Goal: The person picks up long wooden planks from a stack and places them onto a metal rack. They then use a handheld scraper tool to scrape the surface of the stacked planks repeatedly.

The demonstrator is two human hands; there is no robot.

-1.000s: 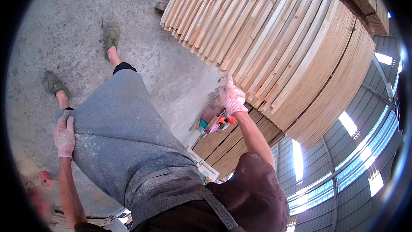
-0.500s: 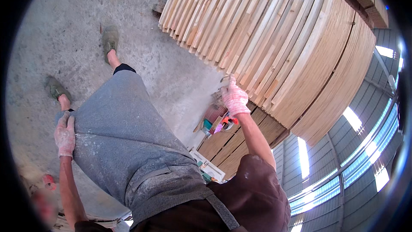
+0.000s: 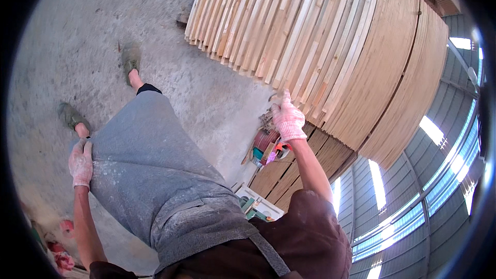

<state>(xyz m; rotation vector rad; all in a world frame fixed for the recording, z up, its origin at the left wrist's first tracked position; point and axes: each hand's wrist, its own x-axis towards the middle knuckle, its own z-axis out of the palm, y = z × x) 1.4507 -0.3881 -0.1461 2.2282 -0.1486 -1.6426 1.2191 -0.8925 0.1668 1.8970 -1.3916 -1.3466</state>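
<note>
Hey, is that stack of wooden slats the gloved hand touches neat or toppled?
Neat. The slats lie side by side in even rows, ends lined up; the right hand rests at their edge.

I see bright, even daylight — it comes through the roof panels [image 3: 429, 130] at lower right, which blow out to white glare. Shadows on the concrete floor [image 3: 93, 31] stay soft. Fisheye distortion bends the stacked boards [image 3: 289, 26] strongly, and a black rim vignettes the corners — focus is mostly sharp.
</note>
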